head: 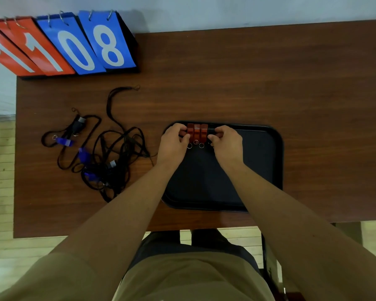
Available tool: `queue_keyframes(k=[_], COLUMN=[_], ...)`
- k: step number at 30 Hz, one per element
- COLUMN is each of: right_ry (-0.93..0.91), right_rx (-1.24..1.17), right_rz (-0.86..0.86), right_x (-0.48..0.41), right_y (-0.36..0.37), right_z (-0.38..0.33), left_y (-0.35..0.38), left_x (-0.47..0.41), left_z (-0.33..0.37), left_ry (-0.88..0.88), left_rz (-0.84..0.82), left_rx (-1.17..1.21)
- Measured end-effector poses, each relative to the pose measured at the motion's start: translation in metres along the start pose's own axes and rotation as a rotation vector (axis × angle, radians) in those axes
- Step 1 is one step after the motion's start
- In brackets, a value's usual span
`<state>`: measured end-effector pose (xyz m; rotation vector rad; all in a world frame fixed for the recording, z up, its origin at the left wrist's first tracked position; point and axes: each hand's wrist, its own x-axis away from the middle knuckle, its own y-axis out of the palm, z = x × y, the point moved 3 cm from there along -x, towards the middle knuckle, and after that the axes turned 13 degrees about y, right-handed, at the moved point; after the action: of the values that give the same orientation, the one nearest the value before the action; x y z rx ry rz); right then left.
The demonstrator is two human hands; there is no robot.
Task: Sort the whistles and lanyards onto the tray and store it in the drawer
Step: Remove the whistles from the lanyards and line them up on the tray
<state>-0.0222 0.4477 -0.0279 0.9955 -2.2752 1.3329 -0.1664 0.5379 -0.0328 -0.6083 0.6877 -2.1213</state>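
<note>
Whistles, three orange plastic ones [197, 133], sit squared in a row at the flat black tray's [276, 161] far-left corner, left hand [173, 144] and right hand [225, 142] pinching the row's ends to align it.

A flip scoreboard [61, 44] reading 1108 stands on the wooden table [226, 83].
</note>
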Motion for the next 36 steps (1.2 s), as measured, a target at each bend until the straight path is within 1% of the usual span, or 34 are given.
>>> queue_keyframes(k=[12,16,19,23,26,30,34,36], right_ry=[-0.067,-0.077,-0.085,-0.167,-0.210,-0.303,-0.403,-0.450], right_rx=[0.121,0.141,0.132,0.148,0.174,0.265,0.356,0.384], right_rz=[0.015,0.038,0.067,0.058,-0.017,-0.148,-0.260,-0.309], right_x=[-0.002,0.000,0.007,0.024,0.044,0.078,0.114,0.131], right_y=[-0.012,-0.018,-0.030,-0.035,-0.017,0.032,0.091,0.119], right_z=[0.005,0.007,0.003,-0.023,-0.049,-0.080,-0.098,-0.104], left_y=[0.007,0.004,-0.010,-0.052,-0.095,-0.155,-0.199,-0.212], left_x=[0.000,0.000,0.005,0.018,0.034,0.063,0.087,0.093], left_z=[0.006,0.010,0.014,0.002,-0.026,-0.079,-0.118,-0.136], left_ry=[0.031,0.004,-0.003,0.012,-0.022,-0.132,-0.134,-0.138], left_rz=[-0.003,-0.023,-0.026,-0.016,-0.016,0.013,0.023,0.057], left_rx=[-0.016,-0.013,0.010,0.011,-0.056,-0.171,-0.246,-0.274])
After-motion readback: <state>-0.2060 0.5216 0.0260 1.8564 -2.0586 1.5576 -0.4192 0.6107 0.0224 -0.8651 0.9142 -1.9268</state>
